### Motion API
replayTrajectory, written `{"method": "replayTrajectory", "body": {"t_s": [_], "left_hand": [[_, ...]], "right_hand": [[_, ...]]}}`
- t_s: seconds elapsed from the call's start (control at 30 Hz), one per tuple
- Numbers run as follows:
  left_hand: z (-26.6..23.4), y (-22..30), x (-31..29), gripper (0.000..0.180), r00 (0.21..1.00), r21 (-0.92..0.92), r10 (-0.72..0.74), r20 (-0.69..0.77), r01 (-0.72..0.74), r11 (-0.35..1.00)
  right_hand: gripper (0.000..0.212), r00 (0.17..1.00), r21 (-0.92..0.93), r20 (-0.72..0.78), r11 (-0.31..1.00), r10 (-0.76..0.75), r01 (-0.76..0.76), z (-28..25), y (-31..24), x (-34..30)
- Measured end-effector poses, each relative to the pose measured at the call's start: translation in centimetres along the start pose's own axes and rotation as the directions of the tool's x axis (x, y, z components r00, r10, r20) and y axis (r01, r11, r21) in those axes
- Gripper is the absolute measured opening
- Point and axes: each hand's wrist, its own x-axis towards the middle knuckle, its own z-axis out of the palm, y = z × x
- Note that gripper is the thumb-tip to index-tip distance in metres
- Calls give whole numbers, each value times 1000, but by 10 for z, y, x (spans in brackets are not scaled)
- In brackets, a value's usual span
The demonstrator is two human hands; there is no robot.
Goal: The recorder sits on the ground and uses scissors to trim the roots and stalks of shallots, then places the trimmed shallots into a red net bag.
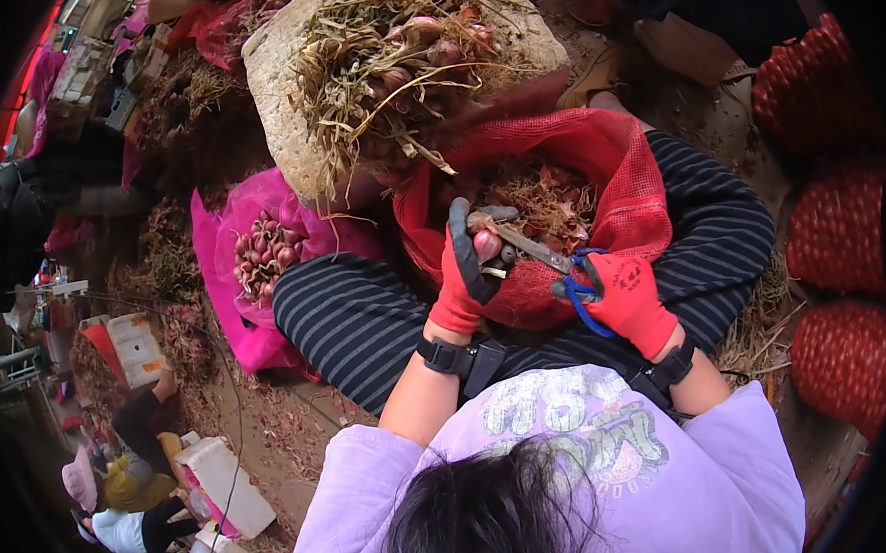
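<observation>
Gloved in red and dark grey, my left hand (465, 265) is closed around a few shallots (486, 244), whose roots and stalk ends poke out between the fingers. My right hand (619, 292), in a matching glove, grips blue-handled scissors (539, 247); their blades reach left to the shallots. Both hands are over a red mesh sack (650, 206) standing between my legs with its mouth spread wide. Inside it lie dry root and skin trimmings (549, 196). Beyond the sack, a heap of shallots with dried stalks (392, 74) rests on a pale foam slab (278, 95).
A pink bag (224, 298) at my left holds trimmed shallots (266, 254). Several filled red mesh sacks (831, 226) line the right side. Other people (124, 493) are at the lower left near white foam boxes (223, 478). Dry stalks and skins litter the floor.
</observation>
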Motion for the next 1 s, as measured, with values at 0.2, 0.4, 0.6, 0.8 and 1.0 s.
{"method": "replayTrajectory", "body": {"t_s": [0.2,0.4,0.6,0.8,1.0], "left_hand": [[-16,-19,7,38,815,513,518,261,-572,640],[-22,-7,11,41,731,627,523,438,-666,404],[-18,-3,11,39,793,612,484,371,-601,515],[-21,-8,11,40,834,582,416,363,-551,598],[5,15,10,42,944,-309,-317,95,331,892]], "right_hand": [[30,962,512,222,821,156,-252,11,1,1],[31,986,452,45,877,162,-165,10,2,3],[37,995,204,49,975,82,-90,1,-5,5],[37,995,78,34,992,94,-96,-3,-2,2],[27,836,698,432,461,339,-548,6,25,0]]}}
